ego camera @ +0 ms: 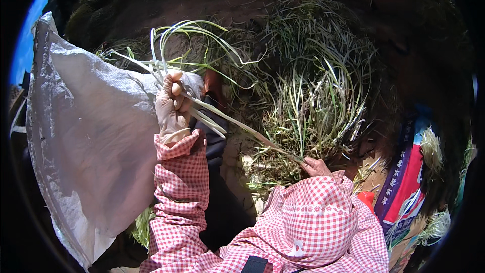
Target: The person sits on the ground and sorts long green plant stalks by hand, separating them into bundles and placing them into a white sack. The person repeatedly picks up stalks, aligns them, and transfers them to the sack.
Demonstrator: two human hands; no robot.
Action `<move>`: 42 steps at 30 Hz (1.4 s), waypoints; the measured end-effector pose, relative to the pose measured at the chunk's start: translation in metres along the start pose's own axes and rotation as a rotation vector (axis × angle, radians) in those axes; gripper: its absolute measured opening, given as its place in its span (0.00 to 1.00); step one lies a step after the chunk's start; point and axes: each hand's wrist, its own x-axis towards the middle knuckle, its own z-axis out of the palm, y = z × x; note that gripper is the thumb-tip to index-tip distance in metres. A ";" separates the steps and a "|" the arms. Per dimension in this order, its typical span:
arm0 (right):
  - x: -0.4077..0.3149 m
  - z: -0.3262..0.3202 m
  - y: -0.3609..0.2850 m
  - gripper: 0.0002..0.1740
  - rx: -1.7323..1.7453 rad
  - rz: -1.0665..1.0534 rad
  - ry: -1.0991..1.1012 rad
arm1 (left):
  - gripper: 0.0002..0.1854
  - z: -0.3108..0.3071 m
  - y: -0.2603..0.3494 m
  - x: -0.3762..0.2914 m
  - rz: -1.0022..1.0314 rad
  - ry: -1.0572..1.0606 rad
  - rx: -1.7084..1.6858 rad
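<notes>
My left hand (173, 102), in a thin translucent glove, is closed around several long, pale stalks (206, 121). Their narrow green leaves (182, 30) curl out above the fist, and the pale ends stick out below it. One longer stalk (242, 124) slants down to the right and ends at the fingers of my right hand (316, 167). Those fingers pinch its browned end. Most of the right hand is hidden by a red-and-white checked sleeve (322, 212). Just beyond that hand lies a heap of similar leafy stalks and trimmings (310, 102).
A large white woven sheet or sack (94, 129) stands at my left, its upper edge by the left hand. To the right is a printed purple-and-red sack (403, 174) bearing writing. Bundles of pale fibre or twine (432, 149) lie beside it. More leaves cover the shaded ground (208, 3) ahead.
</notes>
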 end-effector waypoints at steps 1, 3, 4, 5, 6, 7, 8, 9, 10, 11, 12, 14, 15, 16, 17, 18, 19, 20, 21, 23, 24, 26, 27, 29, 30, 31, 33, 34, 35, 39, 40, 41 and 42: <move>-0.005 -0.004 -0.002 0.16 -0.213 0.143 -0.080 | 0.14 -0.007 0.008 0.003 0.028 -0.037 -0.045; -0.003 0.001 0.001 0.18 -0.569 0.310 -0.293 | 0.14 -0.010 0.022 0.003 0.041 -0.091 -0.099; -0.006 -0.005 -0.003 0.23 -0.566 0.395 -0.438 | 0.14 -0.004 0.019 0.002 0.043 -0.097 -0.057; -0.002 -0.007 0.012 0.25 -0.678 0.277 -0.513 | 0.14 0.004 0.008 -0.001 0.037 -0.083 0.001; 0.002 -0.024 -0.038 0.24 -0.587 0.189 -0.475 | 0.14 0.005 0.003 -0.009 -0.020 -0.100 -0.026; 0.014 -0.036 -0.069 0.22 -0.514 0.021 -0.389 | 0.14 0.004 -0.003 -0.017 -0.079 -0.119 -0.052; 0.022 -0.046 -0.095 0.23 -0.404 -0.129 -0.169 | 0.17 0.008 -0.014 -0.024 -0.118 0.005 -0.117; 0.031 -0.053 -0.113 0.27 -0.303 -0.462 0.066 | 0.17 0.010 -0.028 -0.032 -0.160 -0.065 -0.186; 0.038 -0.054 -0.139 0.33 -0.188 -0.501 0.110 | 0.17 0.019 -0.041 -0.042 -0.189 0.001 -0.188; 0.044 -0.049 -0.155 0.39 0.017 -0.523 0.106 | 0.16 0.029 -0.059 -0.049 -0.230 0.060 -0.198; 0.054 -0.038 -0.159 0.42 0.102 -0.603 0.124 | 0.16 0.037 -0.074 -0.055 -0.280 0.035 -0.186; 0.057 -0.018 -0.178 0.39 0.449 -0.506 -0.052 | 0.14 0.038 -0.093 -0.065 -0.347 -0.014 -0.122; 0.055 -0.016 -0.179 0.34 0.528 -0.436 -0.090 | 0.15 0.039 -0.100 -0.068 -0.385 -0.054 -0.088; 0.054 -0.016 -0.181 0.30 0.604 -0.367 -0.119 | 0.15 0.039 -0.106 -0.068 -0.400 -0.066 -0.043; 0.059 -0.019 -0.177 0.24 0.595 -0.292 -0.128 | 0.14 0.038 -0.111 -0.067 -0.416 -0.078 0.002; 0.056 -0.026 -0.179 0.14 0.360 -0.185 -0.065 | 0.14 0.032 -0.113 -0.066 -0.486 -0.098 -0.012; 0.053 -0.023 -0.173 0.12 0.495 -0.280 -0.073 | 0.14 0.029 -0.116 -0.066 -0.458 -0.116 0.027; 0.037 -0.035 -0.166 0.12 0.636 -0.218 -0.126 | 0.15 0.027 -0.112 -0.059 -0.417 -0.016 0.064; 0.014 -0.049 -0.171 0.13 0.781 -0.150 -0.196 | 0.15 0.022 -0.097 -0.051 -0.370 0.099 0.104; -0.039 -0.078 -0.139 0.14 0.956 -0.479 0.085 | 0.14 -0.004 -0.079 -0.021 -0.235 0.081 0.019; -0.067 -0.099 -0.135 0.15 1.089 -0.580 0.232 | 0.14 -0.002 -0.066 -0.019 -0.202 0.101 0.080; -0.119 -0.133 -0.092 0.13 1.184 -0.697 0.443 | 0.14 -0.007 -0.052 -0.018 -0.161 0.104 0.128; -0.145 -0.148 -0.071 0.13 1.176 -0.705 0.475 | 0.14 -0.014 -0.055 -0.014 -0.148 0.089 0.112; -0.172 -0.152 0.022 0.20 0.542 0.153 0.537 | 0.15 0.005 -0.066 -0.015 -0.178 0.060 0.106; -0.174 -0.141 0.032 0.23 0.042 0.239 0.412 | 0.15 0.013 -0.073 -0.016 -0.201 0.027 0.103; -0.173 -0.129 0.024 0.27 -0.465 0.284 0.291 | 0.15 0.022 -0.080 -0.019 -0.223 -0.008 0.095; -0.154 -0.111 -0.013 0.26 -0.460 0.239 0.363 | 0.15 0.037 -0.089 -0.031 -0.246 -0.026 0.157; -0.140 -0.106 -0.044 0.25 -0.328 0.152 0.448 | 0.15 0.042 -0.096 -0.037 -0.270 -0.024 0.144; -0.117 -0.100 -0.071 0.25 -0.187 0.054 0.538 | 0.15 0.047 -0.102 -0.042 -0.287 -0.029 0.142; -0.040 -0.052 -0.128 0.37 -0.171 -0.364 0.461 | 0.16 0.050 -0.123 -0.055 -0.321 -0.042 0.004; -0.034 -0.044 -0.142 0.37 0.088 -0.175 0.231 | 0.17 0.046 -0.128 -0.055 -0.321 -0.038 -0.040; -0.024 -0.029 -0.129 0.29 0.116 -0.291 0.289 | 0.19 0.043 -0.136 -0.055 -0.347 -0.060 -0.072; -0.019 -0.022 -0.127 0.21 0.179 -0.191 0.216 | 0.20 0.047 -0.141 -0.058 -0.353 -0.077 -0.044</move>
